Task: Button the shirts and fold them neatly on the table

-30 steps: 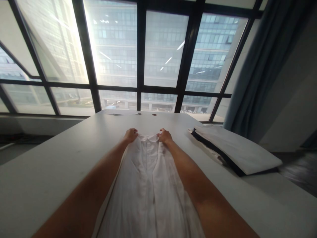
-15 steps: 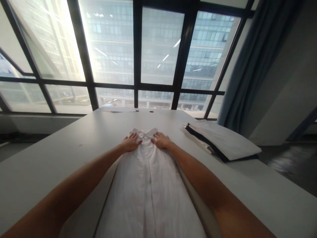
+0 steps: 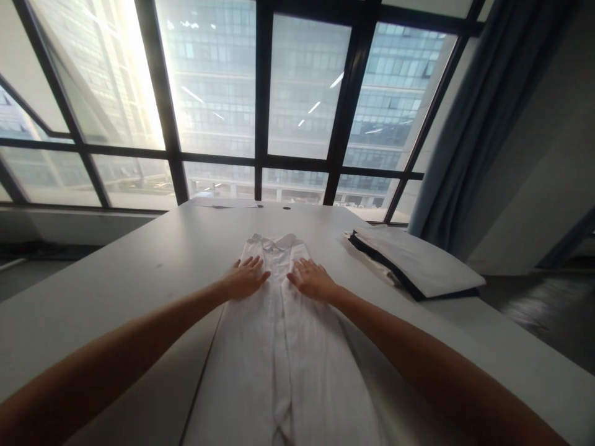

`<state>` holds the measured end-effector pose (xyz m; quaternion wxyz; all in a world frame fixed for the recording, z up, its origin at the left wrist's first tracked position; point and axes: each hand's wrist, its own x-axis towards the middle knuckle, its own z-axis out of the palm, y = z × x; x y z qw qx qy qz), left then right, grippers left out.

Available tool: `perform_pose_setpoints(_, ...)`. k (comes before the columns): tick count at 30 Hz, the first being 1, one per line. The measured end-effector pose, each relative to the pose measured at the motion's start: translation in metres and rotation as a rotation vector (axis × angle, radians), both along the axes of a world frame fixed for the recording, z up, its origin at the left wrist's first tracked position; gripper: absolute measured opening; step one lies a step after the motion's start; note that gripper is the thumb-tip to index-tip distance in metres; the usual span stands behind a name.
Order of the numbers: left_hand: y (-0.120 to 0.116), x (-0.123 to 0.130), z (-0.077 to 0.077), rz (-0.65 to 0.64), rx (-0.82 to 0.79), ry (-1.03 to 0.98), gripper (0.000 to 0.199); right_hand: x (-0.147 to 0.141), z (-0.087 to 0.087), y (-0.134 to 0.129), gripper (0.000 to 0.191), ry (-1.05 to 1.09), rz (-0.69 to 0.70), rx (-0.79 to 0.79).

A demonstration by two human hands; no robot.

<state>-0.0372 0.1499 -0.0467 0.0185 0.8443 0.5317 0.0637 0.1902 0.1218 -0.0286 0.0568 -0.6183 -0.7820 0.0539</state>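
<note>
A white collared shirt [image 3: 279, 347] lies front up on the table, long and narrow, its collar [image 3: 274, 241] at the far end and its button strip running down the middle toward me. My left hand [image 3: 245, 277] rests flat on the shirt's left side below the collar, fingers stretched out. On the other side of the button strip, my right hand [image 3: 311, 279] lies flat with spread fingers. Neither hand grips the cloth. The near end of the shirt runs out of the bottom of the view.
A stack of folded white and dark cloth [image 3: 413, 260] lies at the table's right edge. The white table [image 3: 139, 272] reaches to tall black-framed windows [image 3: 302, 87]. White sheets [image 3: 223, 203] lie at its far edge. A blue-grey curtain [image 3: 474, 136] hangs at right.
Both hands have slid from beside the collar down the shirt toward me, staying flat. The collar now shows fully. The view has shifted slightly.
</note>
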Motion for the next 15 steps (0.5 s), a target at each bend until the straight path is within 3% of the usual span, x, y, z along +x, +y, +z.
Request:
perform_pose_setpoints(3,-0.032,-0.001,-0.013,-0.065,-0.040,-0.018,0.075,0.000,-0.013,-0.022,0.077,0.001,0.004,-0.095)
perform_pose_setpoints(5,-0.035,0.002,-0.018,-0.058,-0.047,-0.029,0.075,-0.003,-0.019,-0.019,0.078,-0.006,-0.008,-0.099)
perform_pose_setpoints(8,-0.012,0.006,-0.015,-0.027,-0.054,-0.027,0.072,-0.009,-0.018,0.007,0.076,-0.019,-0.006,-0.091)
perform_pose_setpoints(12,0.030,0.013,0.007,0.031,-0.051,0.022,0.069,-0.018,-0.001,0.044,0.068,-0.068,-0.040,0.068)
perform_pose_setpoints(15,0.031,0.020,0.018,0.085,0.020,0.044,0.062,-0.023,0.008,0.042,0.061,-0.080,-0.067,0.184)
